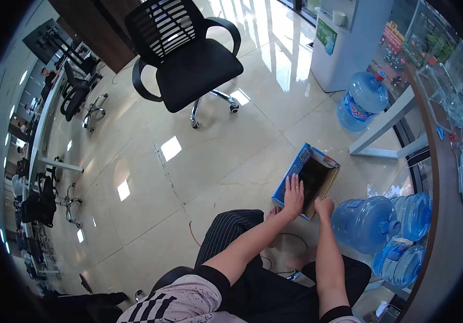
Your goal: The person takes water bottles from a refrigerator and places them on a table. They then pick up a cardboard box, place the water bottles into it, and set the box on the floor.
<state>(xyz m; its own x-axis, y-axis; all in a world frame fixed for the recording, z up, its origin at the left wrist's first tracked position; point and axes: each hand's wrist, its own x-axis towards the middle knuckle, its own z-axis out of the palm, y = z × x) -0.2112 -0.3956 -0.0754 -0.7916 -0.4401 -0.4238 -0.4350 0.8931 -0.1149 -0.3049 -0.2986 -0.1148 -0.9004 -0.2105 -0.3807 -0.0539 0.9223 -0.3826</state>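
An open cardboard box (298, 159), blue on its outside with a dark inside, rests on the tiled floor in front of my feet. My left hand (294, 197) lies over its near left part, palm down with the fingers stretched out. At the box's near right edge is my right hand (324, 207), its fingers curled closed around that edge. The right fingertips are too small to make out in detail.
Several large blue water bottles (364, 223) stand right of my right hand, beside a wooden table (441, 177). Another bottle (362, 102) stands by a white dispenser (331, 51). A black office chair (196, 64) is ahead. Cables lie near my feet.
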